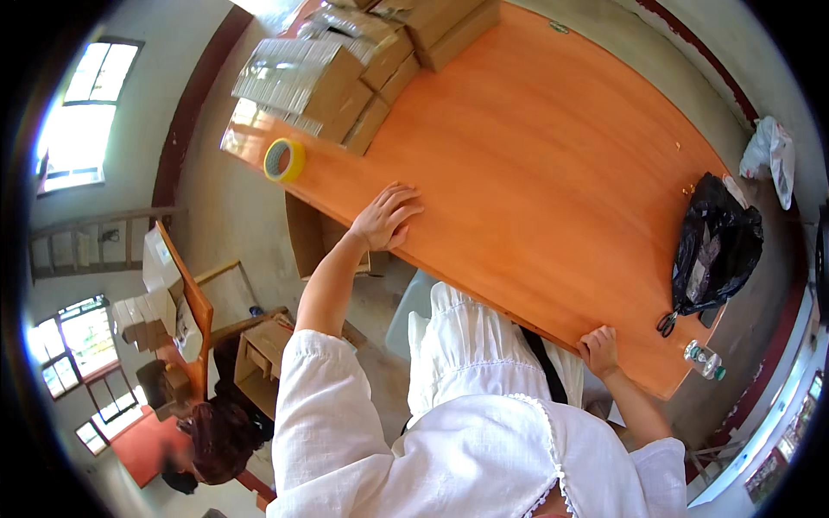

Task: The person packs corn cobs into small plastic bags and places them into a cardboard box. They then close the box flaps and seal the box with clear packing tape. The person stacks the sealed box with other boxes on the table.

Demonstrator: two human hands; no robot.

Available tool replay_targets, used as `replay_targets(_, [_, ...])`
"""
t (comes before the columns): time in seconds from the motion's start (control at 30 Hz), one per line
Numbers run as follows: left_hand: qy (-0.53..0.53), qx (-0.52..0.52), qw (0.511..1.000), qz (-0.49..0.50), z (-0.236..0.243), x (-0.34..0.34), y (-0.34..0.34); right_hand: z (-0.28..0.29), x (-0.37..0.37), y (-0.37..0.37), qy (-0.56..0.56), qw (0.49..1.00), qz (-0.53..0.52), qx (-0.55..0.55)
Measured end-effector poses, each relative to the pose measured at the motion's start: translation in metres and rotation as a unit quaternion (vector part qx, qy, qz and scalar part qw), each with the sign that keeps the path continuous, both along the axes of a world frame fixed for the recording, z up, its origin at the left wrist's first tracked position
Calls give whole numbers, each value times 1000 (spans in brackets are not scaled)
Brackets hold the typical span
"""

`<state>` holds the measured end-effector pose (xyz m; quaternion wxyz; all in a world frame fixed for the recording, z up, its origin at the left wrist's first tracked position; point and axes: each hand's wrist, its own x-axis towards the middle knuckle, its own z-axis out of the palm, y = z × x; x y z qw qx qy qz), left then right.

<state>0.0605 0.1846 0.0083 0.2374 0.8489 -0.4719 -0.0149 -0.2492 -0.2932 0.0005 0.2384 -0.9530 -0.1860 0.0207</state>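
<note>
My left hand [389, 217] lies on the near edge of an orange wooden table [527, 173], its fingers stretched over the top and nothing in them. Further right, my right hand [598, 349] is curled over the same edge. A roll of yellow tape [298, 161] stands on the table beyond my left hand, close to the left corner. Behind it are stacked brown cardboard boxes [337, 86], some wrapped in clear film. Nearest my right hand are a pair of dark-handled scissors [666, 324] and a clear plastic bottle [701, 356] with a green cap, lying on its side.
A black plastic bag [715, 237] sits at the table's right end, and a white bag [768, 155] is beyond it. An open carton [304, 237] stands below the left edge. Another person [220, 440] is at lower left, near a second table [200, 298] with boxes.
</note>
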Motion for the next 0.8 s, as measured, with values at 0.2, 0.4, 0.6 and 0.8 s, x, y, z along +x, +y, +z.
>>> replay_targets(0.2, [6, -10, 1000, -1, -1, -2, 5, -2, -3, 1, -8, 1000, 2, -24])
replay_targets(0.4, [18, -7, 1000, -2, -3, -2, 11, 0, 8, 7, 38, 998, -44, -24])
replay_targets(0.6, [16, -3, 1000, 7, 0, 1, 8, 98, 129, 31, -3, 970, -210, 122])
replay_targets(0.8, [7, -33, 999, -8, 8, 8, -3, 346, 237, 53, -390, 867, -95, 294])
